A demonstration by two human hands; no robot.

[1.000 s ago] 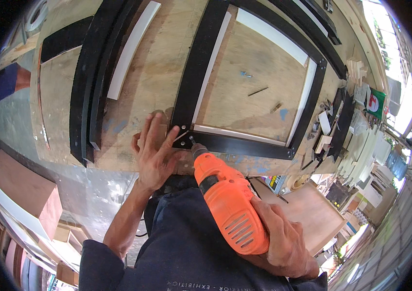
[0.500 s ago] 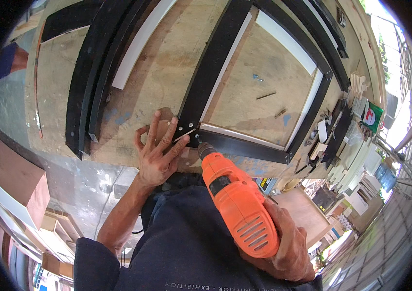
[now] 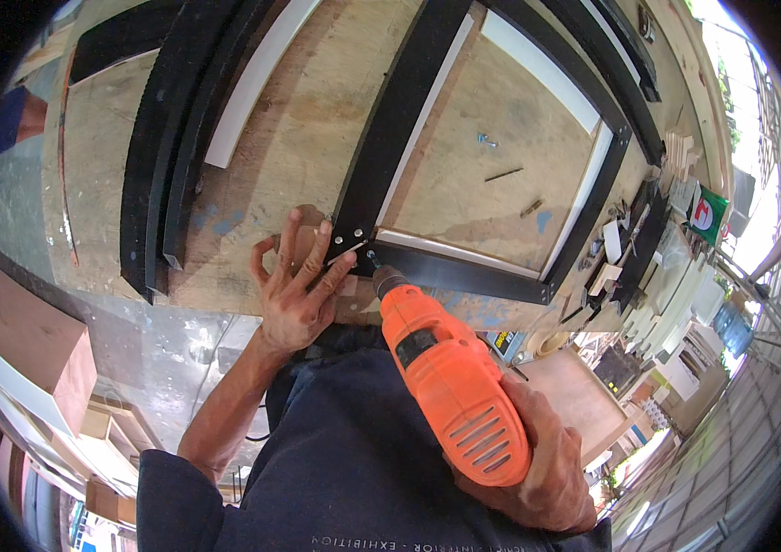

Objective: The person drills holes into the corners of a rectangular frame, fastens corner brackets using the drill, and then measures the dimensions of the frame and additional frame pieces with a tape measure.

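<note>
An orange power drill (image 3: 450,386) is gripped at its rear by my right hand (image 3: 547,460). Its chuck (image 3: 389,279) points at the near-left corner of a black frame (image 3: 450,269) with white inner edges. The bit's tip meets that corner, beside two shiny screw heads (image 3: 349,236). My left hand (image 3: 298,290) lies spread on the wooden tabletop and the frame's corner, fingers stretched apart. Beside its thumb, a thin pale strip (image 3: 344,254) crosses the corner joint; whether the thumb presses on it is hard to see.
Black boards (image 3: 170,156) and a white strip (image 3: 257,87) lie left on the plywood table (image 3: 308,120). Inside the frame are a loose drill bit (image 3: 504,173) and small hardware (image 3: 487,140). Tools and scraps (image 3: 611,253) crowd the right side. A wooden panel (image 3: 567,391) stands below the table edge.
The view has shifted very slightly. Both hands stay in place, and the drill bit still meets the same corner of the frame.
</note>
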